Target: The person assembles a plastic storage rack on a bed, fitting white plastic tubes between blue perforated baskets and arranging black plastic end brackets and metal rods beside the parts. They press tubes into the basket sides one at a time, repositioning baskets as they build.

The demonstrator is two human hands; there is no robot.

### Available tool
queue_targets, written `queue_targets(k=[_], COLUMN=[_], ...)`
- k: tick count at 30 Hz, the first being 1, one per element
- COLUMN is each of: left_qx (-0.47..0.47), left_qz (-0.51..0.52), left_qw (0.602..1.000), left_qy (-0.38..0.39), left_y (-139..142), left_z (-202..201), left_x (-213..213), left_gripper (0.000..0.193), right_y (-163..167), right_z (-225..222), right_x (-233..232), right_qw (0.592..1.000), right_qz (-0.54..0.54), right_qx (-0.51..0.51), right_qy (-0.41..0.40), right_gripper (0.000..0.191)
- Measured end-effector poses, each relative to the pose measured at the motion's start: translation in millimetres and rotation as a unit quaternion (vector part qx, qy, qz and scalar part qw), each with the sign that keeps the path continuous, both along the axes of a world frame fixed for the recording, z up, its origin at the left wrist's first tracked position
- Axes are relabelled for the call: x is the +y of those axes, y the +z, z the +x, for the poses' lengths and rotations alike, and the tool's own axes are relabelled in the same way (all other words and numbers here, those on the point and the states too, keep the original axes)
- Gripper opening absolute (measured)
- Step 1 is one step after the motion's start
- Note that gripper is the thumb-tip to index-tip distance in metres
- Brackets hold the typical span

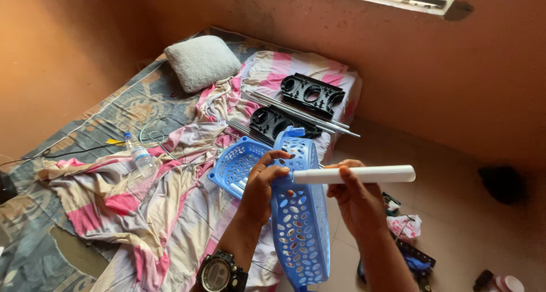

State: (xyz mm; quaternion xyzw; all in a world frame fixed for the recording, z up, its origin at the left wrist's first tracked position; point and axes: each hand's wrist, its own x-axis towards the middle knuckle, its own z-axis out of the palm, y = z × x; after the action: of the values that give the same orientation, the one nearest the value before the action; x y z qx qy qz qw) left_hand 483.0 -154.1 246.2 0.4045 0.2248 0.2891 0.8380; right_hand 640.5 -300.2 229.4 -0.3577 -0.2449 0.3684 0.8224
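Left hand (263,181) grips the blue basket (301,223) upright; right hand (355,198) clutches a white tube (355,175) against its rim, beside the bed (85,155). Early going, I'd say: second basket (239,164), black frames (311,93), metal rods (301,114) lie unjoined there.

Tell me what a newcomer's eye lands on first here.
Front and centre, the left hand holds a perforated blue plastic basket on edge, while the right hand grips a white plastic tube against it. Behind, black plastic frames and grey metal rods lie on the striped pink bedsheet.
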Motion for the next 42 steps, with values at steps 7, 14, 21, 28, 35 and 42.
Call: queue_targets(k=[7,14,21,28,35,42], left_qx=[0.047,0.054,0.061,0.114,0.144,0.129], left_qz=[0.062,0.085,0.096,0.072,0.185,0.174], left_qw=[0.996,0.992,0.984,0.984,0.97,0.975], left_qy=[0.03,0.082,0.135,0.117,0.07,0.053], left_y=[11,24,10,-9,-16,-39], left_z=[15,23,26,38,66,54], left_x=[-27,-53,-84,-117,-141,-136], left_gripper=[0.032,0.034,0.037,0.041,0.043,0.038], right_y=[8,7,-25,-47,-48,-63], right_z=[22,45,70,79,90,85], right_x=[-12,-19,-40,-75,-96,-116], right_qw=[0.999,0.994,0.958,0.952,0.966,0.948], right_qz=[0.006,0.026,0.088,0.088,0.082,0.159], right_qx=[-0.017,-0.008,0.063,0.081,0.132,0.101], right_qy=[0.028,0.103,0.265,0.281,0.208,0.256], right_gripper=[0.021,0.02,0.021,0.022,0.02,0.021])
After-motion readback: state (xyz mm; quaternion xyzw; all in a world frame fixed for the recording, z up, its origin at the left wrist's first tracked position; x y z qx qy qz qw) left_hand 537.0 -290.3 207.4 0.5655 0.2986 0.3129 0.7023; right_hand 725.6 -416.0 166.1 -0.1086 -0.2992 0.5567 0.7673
